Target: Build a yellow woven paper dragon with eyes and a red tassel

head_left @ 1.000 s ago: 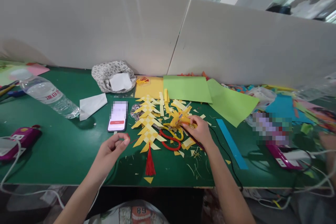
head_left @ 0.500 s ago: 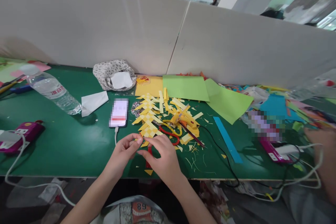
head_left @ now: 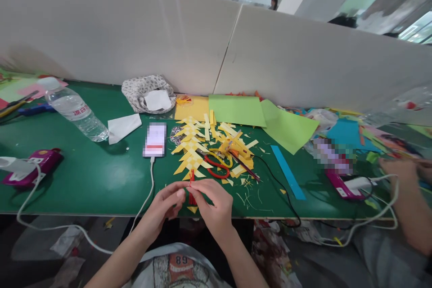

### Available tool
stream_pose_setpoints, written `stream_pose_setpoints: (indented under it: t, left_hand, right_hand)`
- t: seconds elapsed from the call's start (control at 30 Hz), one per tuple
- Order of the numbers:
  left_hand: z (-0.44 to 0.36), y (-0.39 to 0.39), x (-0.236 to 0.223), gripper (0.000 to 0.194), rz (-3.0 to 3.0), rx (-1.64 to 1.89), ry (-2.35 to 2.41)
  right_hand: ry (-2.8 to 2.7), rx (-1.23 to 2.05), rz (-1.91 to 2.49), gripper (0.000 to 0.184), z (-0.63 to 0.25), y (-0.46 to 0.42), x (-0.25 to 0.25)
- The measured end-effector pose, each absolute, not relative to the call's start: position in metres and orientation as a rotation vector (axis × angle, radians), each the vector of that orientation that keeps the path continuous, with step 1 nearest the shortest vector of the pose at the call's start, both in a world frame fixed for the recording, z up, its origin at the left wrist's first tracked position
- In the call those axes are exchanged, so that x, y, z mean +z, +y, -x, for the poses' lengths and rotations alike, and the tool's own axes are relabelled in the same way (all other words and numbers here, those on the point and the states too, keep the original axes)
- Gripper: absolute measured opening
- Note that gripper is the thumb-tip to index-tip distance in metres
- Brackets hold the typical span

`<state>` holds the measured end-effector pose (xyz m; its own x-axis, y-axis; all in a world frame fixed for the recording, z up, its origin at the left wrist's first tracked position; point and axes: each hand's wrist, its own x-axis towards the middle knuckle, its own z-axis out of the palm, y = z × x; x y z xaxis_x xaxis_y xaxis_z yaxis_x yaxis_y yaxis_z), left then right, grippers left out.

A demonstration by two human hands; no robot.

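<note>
A red tassel (head_left: 192, 197) hangs at the lower end of the woven yellow paper strip (head_left: 189, 146), near the table's front edge. My left hand (head_left: 168, 202) is closed, its thumb and index finger pinching at the tassel's red cord. Right beside it, my right hand (head_left: 213, 200) is closed too, with fingertips on the same cord. The fingertips of both hands meet and hide part of the cord. Right of the woven strip lie red-and-yellow-handled scissors (head_left: 218, 173) and a yellow glue gun (head_left: 235, 147) on yellow paper scraps.
A phone (head_left: 155, 140) on a white cable, a water bottle (head_left: 76, 110) and a patterned cloth pouch (head_left: 140, 86) stand to the left. Green paper sheets (head_left: 236, 109) and a blue strip (head_left: 288, 172) lie right. Another person's arm (head_left: 405, 202) is at the right edge.
My hands have parted a little at the fingertips and drawn slightly toward me. More of the red cord and tassel shows now. The whole view has shifted slightly.
</note>
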<state>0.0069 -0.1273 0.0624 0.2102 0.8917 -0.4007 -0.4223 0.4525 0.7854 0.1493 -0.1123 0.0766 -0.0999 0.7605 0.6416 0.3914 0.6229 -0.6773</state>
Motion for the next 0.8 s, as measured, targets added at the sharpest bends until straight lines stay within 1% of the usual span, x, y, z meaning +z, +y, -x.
stream_pose_setpoints:
  t: [0.1, 0.3, 0.47, 0.57, 0.8]
  left_hand:
    - [-0.008, -0.131, 0.06, 0.052, -0.556, 1.004, 0.989]
    - [-0.007, -0.121, 0.052, 0.041, -0.529, 1.049, 1.043]
    - [-0.01, -0.117, 0.05, 0.037, -0.569, 1.064, 1.092]
    - [-0.011, -0.118, 0.049, 0.034, -0.572, 1.031, 1.046]
    - [-0.018, -0.109, 0.045, 0.028, -0.525, 1.022, 0.961]
  right_hand:
    - [-1.73, 0.452, 0.956, 0.015, -0.147, -0.115, 0.073]
    - [-1.751, 0.471, 1.008, 0.014, -0.145, -0.116, 0.067]
    - [-1.787, 0.499, 1.037, 0.015, -0.148, -0.119, 0.066]
    - [-1.779, 0.538, 1.042, 0.014, -0.151, -0.122, 0.064]
    - [-1.741, 0.507, 1.038, 0.011, -0.157, -0.121, 0.062]
